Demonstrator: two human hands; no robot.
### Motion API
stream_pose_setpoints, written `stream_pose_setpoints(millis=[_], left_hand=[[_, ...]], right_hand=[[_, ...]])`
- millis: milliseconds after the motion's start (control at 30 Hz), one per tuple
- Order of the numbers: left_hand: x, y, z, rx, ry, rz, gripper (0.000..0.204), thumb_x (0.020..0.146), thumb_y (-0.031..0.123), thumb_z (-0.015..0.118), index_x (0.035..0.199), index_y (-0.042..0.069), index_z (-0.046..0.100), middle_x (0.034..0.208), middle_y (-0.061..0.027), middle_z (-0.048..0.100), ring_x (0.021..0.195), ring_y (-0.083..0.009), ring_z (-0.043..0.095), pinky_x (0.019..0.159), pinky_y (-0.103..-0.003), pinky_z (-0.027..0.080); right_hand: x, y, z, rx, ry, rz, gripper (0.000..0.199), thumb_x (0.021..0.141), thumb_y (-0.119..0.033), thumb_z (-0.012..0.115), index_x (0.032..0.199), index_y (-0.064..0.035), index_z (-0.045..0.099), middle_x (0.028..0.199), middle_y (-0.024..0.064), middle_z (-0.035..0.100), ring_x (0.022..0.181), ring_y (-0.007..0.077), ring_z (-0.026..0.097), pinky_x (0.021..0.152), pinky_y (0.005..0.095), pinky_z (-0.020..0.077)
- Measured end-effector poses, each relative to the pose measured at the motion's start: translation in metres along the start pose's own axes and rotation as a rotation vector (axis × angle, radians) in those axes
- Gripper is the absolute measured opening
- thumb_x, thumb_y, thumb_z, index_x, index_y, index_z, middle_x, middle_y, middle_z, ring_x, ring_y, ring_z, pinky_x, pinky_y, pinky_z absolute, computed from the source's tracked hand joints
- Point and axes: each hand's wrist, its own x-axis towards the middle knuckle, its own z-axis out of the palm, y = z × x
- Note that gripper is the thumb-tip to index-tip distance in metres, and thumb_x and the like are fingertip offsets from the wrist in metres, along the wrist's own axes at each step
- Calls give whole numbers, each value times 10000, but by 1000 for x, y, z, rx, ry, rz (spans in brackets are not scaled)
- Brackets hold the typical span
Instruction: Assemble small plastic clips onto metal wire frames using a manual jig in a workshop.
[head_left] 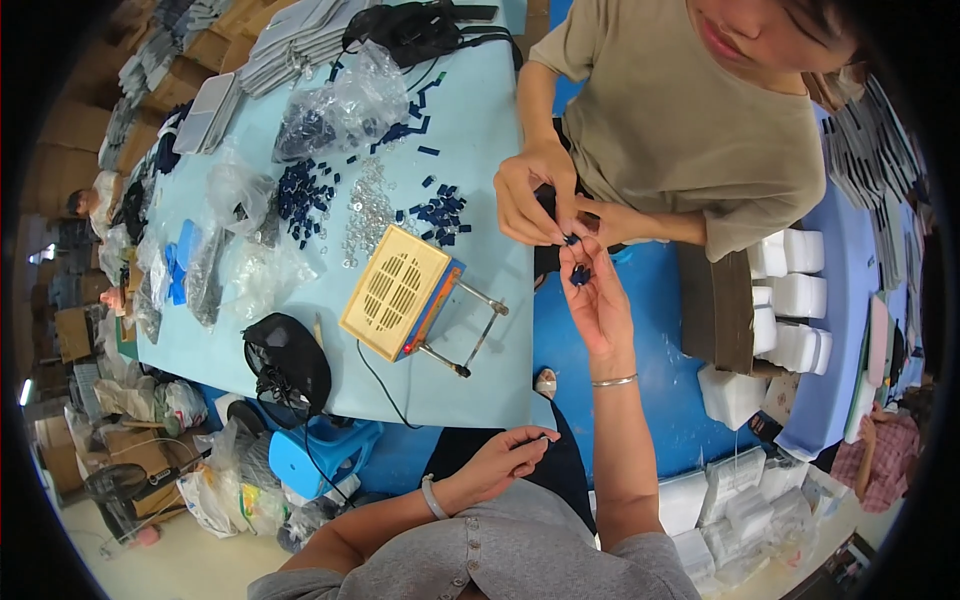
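Observation:
My right hand (600, 310) reaches forward, palm up, with its fingers curled around a small dark blue piece (580, 274). Its fingertips meet the hands (545, 200) of a co-worker, where another small dark blue piece (571, 240) sits between the fingers; whose fingers grip that one I cannot tell. Close to my body, my left hand (500, 465) is closed, thumb and forefinger pinched at a tiny dark thing (549, 438) too small to name. Left of the hands, small dark blue pieces (438, 213) and small clear pieces (368, 205) lie in heaps on the light blue table (490, 130).
A box-shaped device (395, 290) with a slotted cream top and a metal frame stands near the table's right edge. Plastic bags (350, 110) and a black mesh bag (285, 365) lie around it. A blue stool (320, 455) is below; a carton of white packs (715, 310) stands right.

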Motion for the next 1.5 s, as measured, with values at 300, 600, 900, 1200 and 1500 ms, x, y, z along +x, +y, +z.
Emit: stream_pose_setpoints(millis=[300, 600, 900, 1200, 1500], left_hand=[[-2, -2, 3, 7, -14, 1, 234, 927, 117, 494, 1132, 10, 522, 729, 32, 400, 588, -47, 328, 529, -164, 291], [-1, -6, 6, 7, -31, 2, 234, 922, 121, 501, 1130, 16, 520, 732, 37, 393, 582, -41, 319, 522, -164, 282], [1, -5, 13, 3, -35, -7, 225, 926, 119, 494, 1127, 23, 524, 698, 51, 369, 565, -36, 297, 497, -169, 250], [6, -8, 12, 16, -63, 3, 276, 930, 169, 510, 1155, 10, 530, 707, 63, 379, 574, -24, 305, 505, -167, 258], [7, -6, 17, 27, -62, 10, 277, 929, 181, 515, 1147, 13, 533, 702, 69, 378, 571, -20, 301, 497, -168, 249]], right_hand=[[-11, -6, 11, 44, 99, 62, 337, 845, 38, 393, 1176, 41, 457, 1222, 208, 494, 1174, 321, 465, 1004, 376, 397], [-26, -12, 8, 61, -26, 70, 433, 749, 168, 365, 1158, 75, 473, 1246, 240, 453, 1247, 365, 379, 1053, 394, 355], [-45, -19, -8, -48, 38, 71, 360, 827, 97, 411, 1181, 67, 468, 1202, 197, 502, 1197, 312, 454, 1023, 365, 393], [-55, -18, -17, -8, 92, 92, 333, 834, 105, 425, 1161, 72, 474, 1175, 197, 513, 1162, 313, 479, 1000, 352, 423], [-60, -16, -17, -8, 128, 101, 305, 833, 94, 417, 1126, 67, 499, 1131, 188, 541, 1110, 298, 521, 971, 350, 447]])
